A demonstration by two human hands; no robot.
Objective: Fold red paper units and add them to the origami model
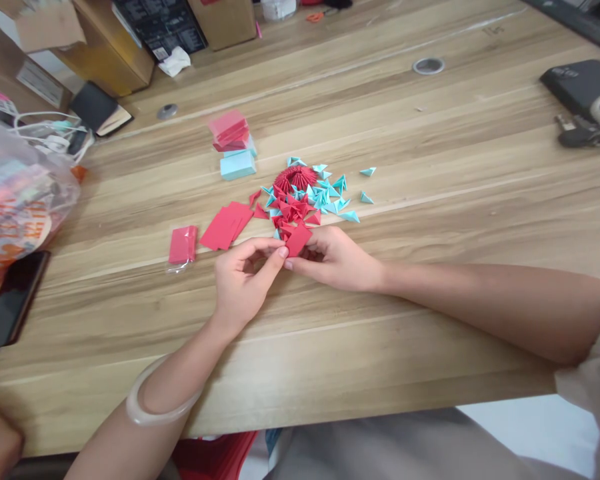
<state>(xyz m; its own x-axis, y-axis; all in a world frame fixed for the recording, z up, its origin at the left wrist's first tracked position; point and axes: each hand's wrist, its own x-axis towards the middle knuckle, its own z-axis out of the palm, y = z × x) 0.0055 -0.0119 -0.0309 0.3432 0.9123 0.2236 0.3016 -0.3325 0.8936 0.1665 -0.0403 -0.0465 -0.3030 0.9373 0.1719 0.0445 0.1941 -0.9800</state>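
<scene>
Between the fingertips of both hands is a small red paper sheet (299, 240). My left hand (245, 277) pinches its left corner with thumb and finger. My right hand (337, 260) grips its right side. Just beyond lies a pile of folded red paper triangles (293, 208), with folded light-blue paper triangles (323, 197) mixed in and spread to the right. A fan-like cluster of joined red pieces (296, 178) sits at the pile's far side. Loose flat red paper sheets (225, 225) lie left of the pile, beside a wrapped red paper pack (183, 245).
Stacked red paper packs (229, 128) and a light-blue paper pack (238, 165) stand farther back. Leftward are a plastic bag (20, 193), a phone (15, 300) and a black notebook (100, 110). Cardboard boxes (105, 47) line the back left. A dark case (583, 87) with keys lies far right.
</scene>
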